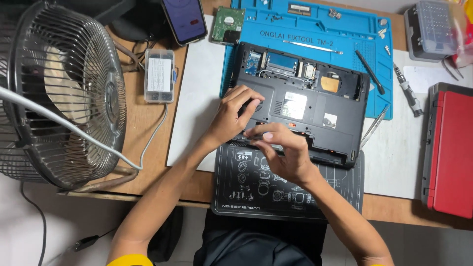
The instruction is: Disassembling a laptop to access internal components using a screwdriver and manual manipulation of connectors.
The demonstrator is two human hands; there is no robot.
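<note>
Left hand: the left hand (232, 116) lies on the near left corner of the laptop base (315, 111), fingers curled and bunched, tips pressing on the black casing; it grips no separate thing that can be made out.
Right hand: the right hand (283, 150) reaches across the near edge of the base, fingers stretched flat and close together, fingertips (256, 132) just beside the left hand's; whether something small is pinched under them cannot be told.
Laptop base: a black, opened underside with boards and a copper-coloured part exposed at the far side; it lies half on the blue work mat (315, 29) and its near edge reaches the dark printed mat (290, 192).
Tools: a black stylus-like tool (370, 72) and a screwdriver (408, 91) lie to the right of the base, well apart from both hands.
Left of the base: a clear plastic parts box (159, 75) on the wooden table (140, 148), and a metal-caged fan (59, 93) further left.
Far side: a phone (185, 19) and a bare hard drive (227, 23).
Right edge: a red case (451, 152) and a grey bit-set box (431, 29).
</note>
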